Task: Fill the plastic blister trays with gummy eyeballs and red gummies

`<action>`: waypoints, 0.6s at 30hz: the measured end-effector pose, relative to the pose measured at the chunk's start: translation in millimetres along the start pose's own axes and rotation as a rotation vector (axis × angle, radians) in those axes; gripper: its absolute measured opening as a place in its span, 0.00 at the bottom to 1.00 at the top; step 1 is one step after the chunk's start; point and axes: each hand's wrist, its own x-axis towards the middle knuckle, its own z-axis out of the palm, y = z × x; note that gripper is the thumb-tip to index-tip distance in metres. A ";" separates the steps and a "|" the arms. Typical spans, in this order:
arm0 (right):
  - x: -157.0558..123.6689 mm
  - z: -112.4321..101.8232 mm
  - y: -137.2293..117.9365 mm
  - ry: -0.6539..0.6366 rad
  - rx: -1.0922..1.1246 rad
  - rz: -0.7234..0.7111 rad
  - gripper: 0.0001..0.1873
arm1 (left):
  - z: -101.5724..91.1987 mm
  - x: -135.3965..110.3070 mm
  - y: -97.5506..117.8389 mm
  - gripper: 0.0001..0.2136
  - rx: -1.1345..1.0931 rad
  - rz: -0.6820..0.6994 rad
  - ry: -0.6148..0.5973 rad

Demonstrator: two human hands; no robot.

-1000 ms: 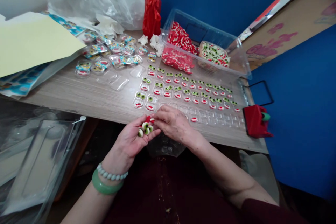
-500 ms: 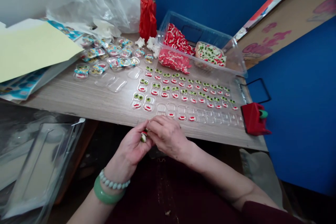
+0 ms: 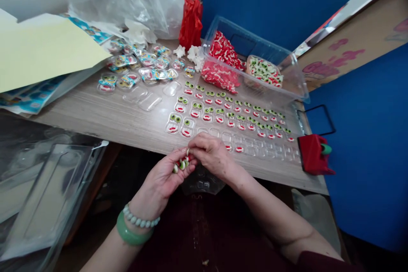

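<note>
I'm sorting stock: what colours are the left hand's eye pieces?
Eye pieces: green and white, clearest in head view.

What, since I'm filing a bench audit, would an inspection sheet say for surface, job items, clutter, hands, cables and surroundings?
Surface: wood-grain table, bearing rows of clear cups.
Job's things: green eye and red mouth pieces in the left palm; many cups filled, some front-row cups without pieces; clear bin of loose pieces behind.
Clutter: yellow sheet, plastic bag, red-wrapped bottle, red holder.
Hands: left hand cups pieces; right hand has fingertips at them, exact grip unclear.
Cables: nothing seen.
Surroundings: blue wall, cardboard panel with pink markings.
</note>
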 end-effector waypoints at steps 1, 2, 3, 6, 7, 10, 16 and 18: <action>6.0 -1.3 2.6 0.037 0.003 0.018 0.07 | 0.9 -0.6 1.4 0.05 0.008 -0.002 0.012; 14.0 -3.0 5.5 0.081 -0.022 0.039 0.07 | 2.1 -1.3 2.7 0.05 0.011 -0.005 0.025; 23.5 -4.7 8.7 0.118 -0.074 0.061 0.08 | 3.5 -2.1 3.9 0.05 0.011 -0.009 0.039; 54.8 -6.3 18.2 0.110 -0.291 0.101 0.10 | 7.0 -3.8 6.5 0.05 -0.016 -0.015 0.084; 63.6 -5.1 20.8 0.076 -0.347 0.109 0.11 | 7.7 -3.9 6.9 0.06 -0.034 -0.017 0.096; 78.3 1.1 25.2 0.008 -0.442 0.137 0.15 | 8.3 -3.0 7.5 0.06 -0.085 -0.022 0.094; 71.5 2.1 30.9 0.007 -0.464 0.007 0.11 | 10.4 -2.3 8.9 0.05 -0.092 -0.031 0.112; 69.5 -0.5 32.6 0.000 -0.479 0.014 0.13 | 11.0 -2.6 9.0 0.06 -0.092 -0.024 0.116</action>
